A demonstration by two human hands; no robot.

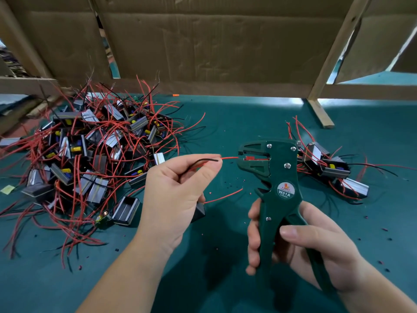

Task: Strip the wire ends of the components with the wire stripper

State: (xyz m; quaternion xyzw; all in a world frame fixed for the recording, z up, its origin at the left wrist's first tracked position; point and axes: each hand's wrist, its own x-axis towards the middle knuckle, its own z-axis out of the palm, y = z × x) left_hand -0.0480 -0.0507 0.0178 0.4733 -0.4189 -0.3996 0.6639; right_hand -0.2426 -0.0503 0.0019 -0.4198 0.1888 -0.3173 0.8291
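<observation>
Pinching thin red insulated wire (229, 157) plus thin black wire (204, 160) in curled left hand (173, 188), red tip horizontal, pointing right at stripper mouth, possibly just inside, hard to tell. Gripping dark green pistol-shaped wire stripper (281, 177) in right hand (311, 242), fingers wrapped round handles, long axis upright, head pointing left, above teal table mat (225, 279)
</observation>
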